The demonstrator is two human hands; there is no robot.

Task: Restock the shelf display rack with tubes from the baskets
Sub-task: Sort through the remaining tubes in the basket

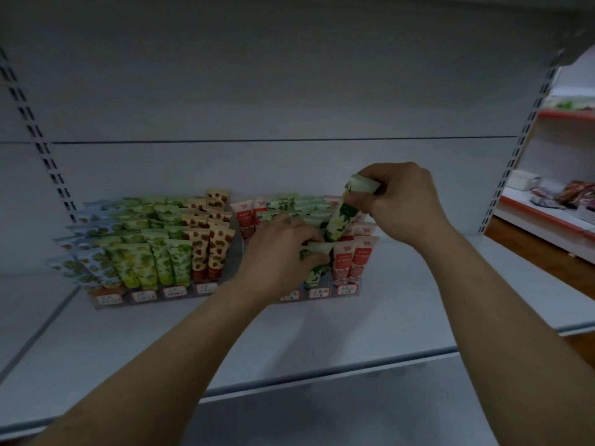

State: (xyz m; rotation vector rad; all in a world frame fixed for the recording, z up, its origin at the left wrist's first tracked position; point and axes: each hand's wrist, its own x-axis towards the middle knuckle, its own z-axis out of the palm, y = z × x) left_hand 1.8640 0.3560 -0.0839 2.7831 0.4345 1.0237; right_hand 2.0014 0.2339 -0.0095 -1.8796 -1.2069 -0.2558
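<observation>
Two clear display racks stand on the white shelf (pixel 322 342). The left rack (pixel 106 300) is packed with rows of blue, green and red-patterned tubes. The right rack (pixel 349 292) holds green floral and pink tubes. My right hand (pixel 402 204) pinches the crimped top of a green floral tube (pixel 339 217), holding it tilted above the right rack's green column. My left hand (pixel 280 252) grips the top of another green tube (pixel 314 272) standing in the front of that rack. No basket is in view.
The shelf's white back panel (pixel 289 91) rises behind the racks, with slotted uprights (pixel 42 146) at left and right. At far right a neighbouring red-edged shelf (pixel 547 220) carries packaged goods. The shelf's front edge (pixel 322 375) runs across below my forearms.
</observation>
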